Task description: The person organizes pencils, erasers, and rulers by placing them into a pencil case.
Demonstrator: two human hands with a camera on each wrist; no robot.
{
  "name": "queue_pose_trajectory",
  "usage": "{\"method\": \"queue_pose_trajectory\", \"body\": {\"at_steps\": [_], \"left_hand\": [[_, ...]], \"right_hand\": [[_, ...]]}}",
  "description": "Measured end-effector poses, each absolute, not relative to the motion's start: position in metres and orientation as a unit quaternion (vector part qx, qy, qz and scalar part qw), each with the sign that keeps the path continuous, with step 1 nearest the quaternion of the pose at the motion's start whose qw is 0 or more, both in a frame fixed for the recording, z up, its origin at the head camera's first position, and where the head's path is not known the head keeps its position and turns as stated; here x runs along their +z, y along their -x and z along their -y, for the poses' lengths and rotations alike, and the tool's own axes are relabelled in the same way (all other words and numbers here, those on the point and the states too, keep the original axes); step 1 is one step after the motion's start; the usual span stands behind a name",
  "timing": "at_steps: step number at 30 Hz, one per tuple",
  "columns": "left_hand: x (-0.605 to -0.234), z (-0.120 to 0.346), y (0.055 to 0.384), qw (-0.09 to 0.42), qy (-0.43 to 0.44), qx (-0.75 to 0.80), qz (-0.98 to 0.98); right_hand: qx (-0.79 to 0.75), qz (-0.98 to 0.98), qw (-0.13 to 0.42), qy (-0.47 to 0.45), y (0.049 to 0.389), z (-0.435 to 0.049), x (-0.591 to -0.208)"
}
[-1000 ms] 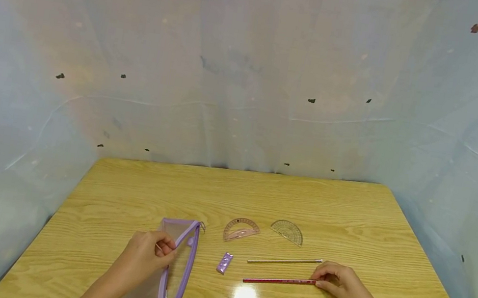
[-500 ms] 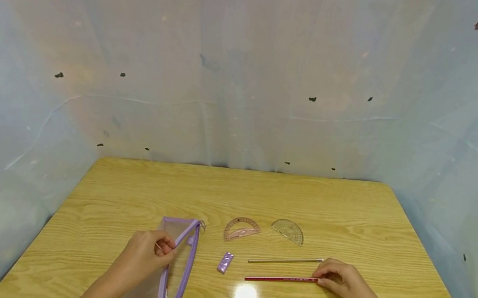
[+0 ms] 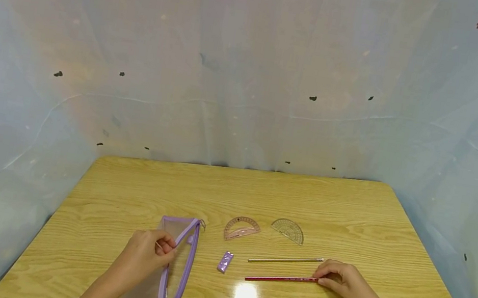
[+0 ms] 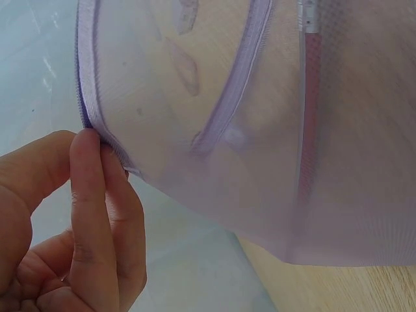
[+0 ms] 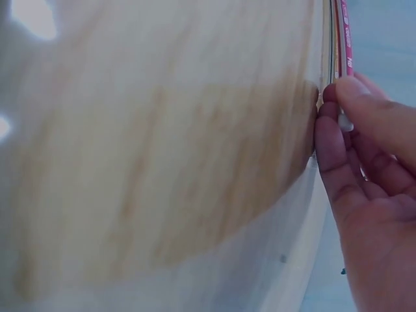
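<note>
I have the left hand pinching the pouch by its rim, the right hand pinching the red pencil near one end, at or just above the tabletop. Pencil: probably light, stiff; pouch: limp, best rim-held.

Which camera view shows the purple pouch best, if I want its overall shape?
The head view: it shows most of the purple pouch, including its opening, although the left hand covers some. The left wrist view is closer but shows only a section, with one edge pinched. The right wrist view does not show it.
</note>
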State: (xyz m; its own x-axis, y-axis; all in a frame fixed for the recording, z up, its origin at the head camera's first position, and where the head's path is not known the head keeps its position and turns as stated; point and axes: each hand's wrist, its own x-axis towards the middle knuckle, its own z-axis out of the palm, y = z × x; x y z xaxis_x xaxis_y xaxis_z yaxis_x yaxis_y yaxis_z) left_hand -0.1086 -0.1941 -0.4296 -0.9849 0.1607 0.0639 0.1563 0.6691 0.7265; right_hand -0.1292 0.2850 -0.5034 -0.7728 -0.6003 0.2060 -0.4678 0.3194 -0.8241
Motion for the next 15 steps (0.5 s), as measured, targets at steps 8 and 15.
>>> {"method": "queue_pose_trajectory", "body": {"at_steps": [8,15], "left_hand": [[-0.4294,0.1941,0.1078,-0.001,-0.087,0.394,-0.915],[-0.4283,0.1947,0.1082,-0.001,-0.095,0.393,-0.915]], "right_hand": [[-0.485,-0.805,0.063,0.336,0.13,-0.2864,-0.5056],[-0.491,-0.798,0.06,0.345,0.1299,-0.287,-0.5041]]}}
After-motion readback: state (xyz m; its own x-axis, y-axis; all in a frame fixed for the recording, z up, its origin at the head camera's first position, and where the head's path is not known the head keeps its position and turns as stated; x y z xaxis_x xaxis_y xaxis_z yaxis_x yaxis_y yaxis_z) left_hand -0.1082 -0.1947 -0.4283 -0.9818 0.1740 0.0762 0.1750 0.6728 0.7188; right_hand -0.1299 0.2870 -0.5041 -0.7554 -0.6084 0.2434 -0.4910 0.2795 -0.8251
